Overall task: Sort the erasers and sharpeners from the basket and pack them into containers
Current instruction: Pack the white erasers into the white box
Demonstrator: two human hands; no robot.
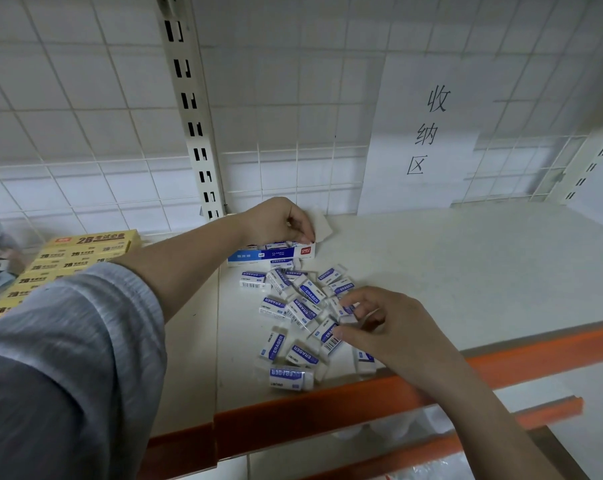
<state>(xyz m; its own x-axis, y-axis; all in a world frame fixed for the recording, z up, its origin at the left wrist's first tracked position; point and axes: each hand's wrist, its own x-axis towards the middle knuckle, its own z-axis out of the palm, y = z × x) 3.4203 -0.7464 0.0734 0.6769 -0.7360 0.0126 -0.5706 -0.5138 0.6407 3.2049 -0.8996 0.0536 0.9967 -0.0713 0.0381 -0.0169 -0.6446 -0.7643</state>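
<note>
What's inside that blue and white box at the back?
The blue and white box shows a few eraser tops along its open edge. The left hand covers the rest.

Eraser box interior hidden by left hand — yellow boxes cut off left.

approx 17 loose erasers, 1 eraser box, 6 yellow boxes, 2 hands

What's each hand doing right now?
Left hand: fingers grip the eraser box flap.
Right hand: fingers pinch an eraser.
</note>
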